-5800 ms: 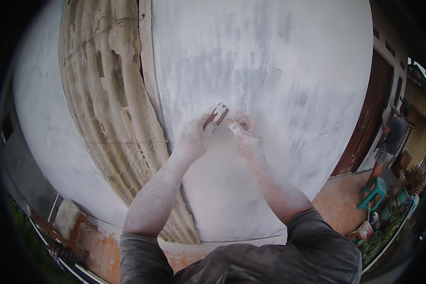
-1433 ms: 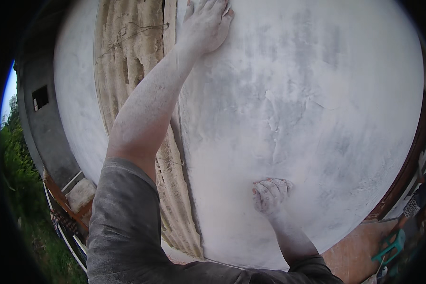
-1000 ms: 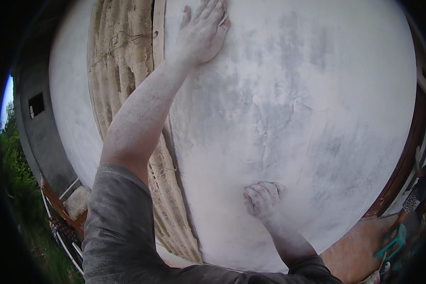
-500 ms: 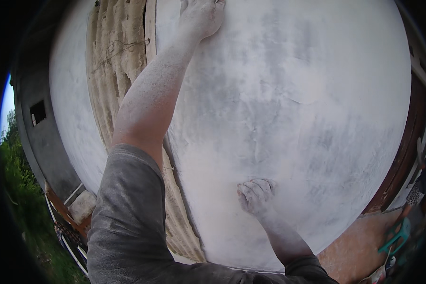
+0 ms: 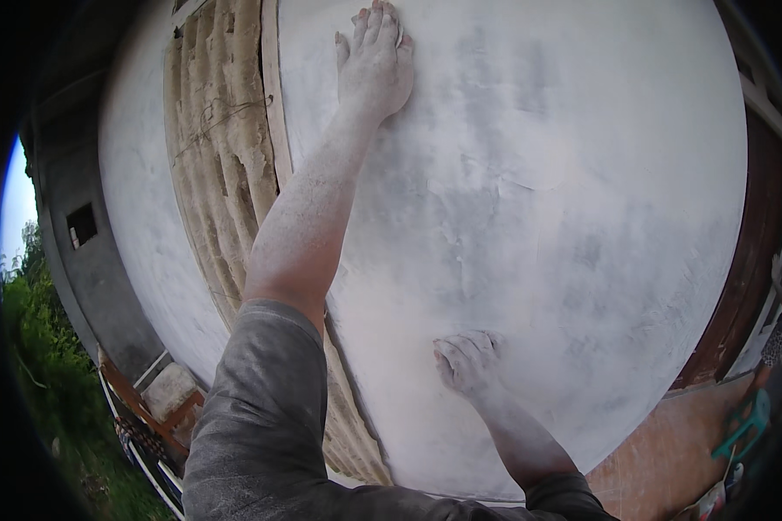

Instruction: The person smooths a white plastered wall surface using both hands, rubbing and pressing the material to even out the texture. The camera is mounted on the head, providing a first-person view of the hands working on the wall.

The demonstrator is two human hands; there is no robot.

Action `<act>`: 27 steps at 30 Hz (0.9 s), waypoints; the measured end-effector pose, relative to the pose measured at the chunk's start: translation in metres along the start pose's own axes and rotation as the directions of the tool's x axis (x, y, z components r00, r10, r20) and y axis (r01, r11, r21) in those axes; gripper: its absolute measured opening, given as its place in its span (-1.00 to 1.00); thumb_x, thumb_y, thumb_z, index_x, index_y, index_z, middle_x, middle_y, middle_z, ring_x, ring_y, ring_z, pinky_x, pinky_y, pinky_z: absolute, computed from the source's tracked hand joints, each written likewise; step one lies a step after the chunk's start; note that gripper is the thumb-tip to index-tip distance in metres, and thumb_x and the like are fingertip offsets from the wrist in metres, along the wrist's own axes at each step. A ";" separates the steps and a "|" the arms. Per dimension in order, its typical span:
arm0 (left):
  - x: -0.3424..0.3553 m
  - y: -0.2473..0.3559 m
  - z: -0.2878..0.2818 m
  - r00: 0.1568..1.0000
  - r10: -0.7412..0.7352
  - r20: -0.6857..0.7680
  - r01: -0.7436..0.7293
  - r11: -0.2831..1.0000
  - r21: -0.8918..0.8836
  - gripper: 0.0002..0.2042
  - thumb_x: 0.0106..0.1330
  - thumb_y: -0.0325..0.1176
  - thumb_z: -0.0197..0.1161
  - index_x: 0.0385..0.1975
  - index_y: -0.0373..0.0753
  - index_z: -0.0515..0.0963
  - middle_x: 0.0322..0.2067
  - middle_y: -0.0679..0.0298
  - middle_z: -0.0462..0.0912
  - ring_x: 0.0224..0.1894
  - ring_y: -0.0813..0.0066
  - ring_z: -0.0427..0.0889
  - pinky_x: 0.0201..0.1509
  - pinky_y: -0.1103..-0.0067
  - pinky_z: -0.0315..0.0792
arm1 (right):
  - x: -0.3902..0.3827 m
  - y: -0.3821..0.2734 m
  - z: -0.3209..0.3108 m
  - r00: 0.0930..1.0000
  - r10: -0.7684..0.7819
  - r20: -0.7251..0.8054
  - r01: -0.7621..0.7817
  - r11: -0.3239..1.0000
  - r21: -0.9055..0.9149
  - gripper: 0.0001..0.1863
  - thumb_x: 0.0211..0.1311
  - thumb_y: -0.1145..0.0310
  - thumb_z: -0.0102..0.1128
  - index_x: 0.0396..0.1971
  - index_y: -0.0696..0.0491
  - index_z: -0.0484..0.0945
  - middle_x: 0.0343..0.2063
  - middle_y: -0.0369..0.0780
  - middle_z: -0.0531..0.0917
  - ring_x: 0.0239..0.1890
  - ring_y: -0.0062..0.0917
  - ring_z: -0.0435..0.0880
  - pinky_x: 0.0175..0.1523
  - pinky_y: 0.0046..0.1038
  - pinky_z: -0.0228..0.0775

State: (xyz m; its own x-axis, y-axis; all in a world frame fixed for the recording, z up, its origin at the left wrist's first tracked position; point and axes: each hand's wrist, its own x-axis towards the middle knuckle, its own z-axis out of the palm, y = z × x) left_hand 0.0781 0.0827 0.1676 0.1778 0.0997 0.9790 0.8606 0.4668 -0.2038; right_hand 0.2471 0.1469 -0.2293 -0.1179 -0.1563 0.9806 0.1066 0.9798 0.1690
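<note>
My left hand [image 5: 375,65] is raised high on the whitish, patchy wall [image 5: 512,208], coated in pale dust. Its fingers stretch upward, slightly apart, with the palm toward the wall. A small pale edge shows between thumb and forefinger; whatever lies under the palm is hidden. Lower down, my right hand [image 5: 469,363] is against the same wall, equally dusty. Its fingers are curled and the thumb is folded at the left side. The back of that hand covers anything it might hold.
Left of the wall panel runs a rough, corrugated tan strip [image 5: 222,130] with a thin wire. A wooden chair [image 5: 161,412] stands at lower left beside green plants [image 5: 35,321]. At right are a dark red door [image 5: 747,252] and a teal plastic stool [image 5: 745,423] on reddish floor.
My left hand has come lower in the picture, so its fingers now show. The view has shifted slightly. My right hand stays in nearly the same place, still curled.
</note>
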 end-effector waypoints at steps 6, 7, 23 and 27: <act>-0.104 0.029 -0.029 0.946 0.218 0.238 -0.245 0.966 0.088 -0.40 0.65 -0.14 -0.23 0.61 -0.19 -0.04 0.62 0.19 -0.02 0.67 0.23 -0.19 0.70 0.07 -0.26 | -0.006 0.006 -0.006 0.998 -0.022 0.060 0.016 0.995 0.095 -0.86 0.12 0.34 0.38 -0.31 -0.21 0.68 -0.32 -0.51 0.69 -0.15 -0.61 0.62 0.10 -0.27 0.25; -0.074 0.022 -0.030 0.948 0.228 0.223 -0.253 0.963 0.094 -0.40 0.65 -0.13 -0.23 0.61 -0.18 -0.04 0.62 0.20 -0.02 0.67 0.23 -0.19 0.69 0.06 -0.26 | -0.006 0.007 -0.006 0.996 -0.017 0.086 0.009 0.995 0.098 -0.86 0.11 0.34 0.39 -0.31 -0.21 0.68 -0.32 -0.51 0.69 -0.14 -0.61 0.62 0.10 -0.27 0.25; 0.031 0.013 -0.012 0.971 0.208 0.117 -0.210 0.978 0.003 -0.38 0.67 -0.09 -0.23 0.63 -0.13 -0.14 0.64 0.28 -0.11 0.67 0.25 -0.20 0.71 0.09 -0.29 | -0.010 0.022 -0.027 0.982 -0.032 0.186 -0.017 0.965 0.260 -0.83 0.11 0.38 0.43 -0.28 -0.14 0.70 -0.31 -0.39 0.72 -0.17 -0.48 0.70 0.13 -0.25 0.38; 0.015 0.041 -0.003 0.995 0.093 0.044 -0.094 0.995 0.027 -0.37 0.66 -0.10 -0.18 0.63 -0.15 -0.11 0.64 0.23 -0.08 0.67 0.21 -0.18 0.69 0.05 -0.28 | -0.009 0.015 -0.029 0.991 0.038 0.131 -0.080 0.940 0.331 -0.85 0.13 0.39 0.41 -0.28 -0.12 0.70 -0.30 -0.37 0.72 -0.16 -0.43 0.70 0.08 -0.25 0.42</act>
State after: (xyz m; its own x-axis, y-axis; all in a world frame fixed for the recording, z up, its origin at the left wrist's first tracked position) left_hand 0.1176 0.1009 0.1737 0.2358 0.1813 0.9547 0.8270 0.4785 -0.2951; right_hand 0.2783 0.1593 -0.2330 -0.2423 -0.1010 0.9649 -0.2176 0.9749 0.0475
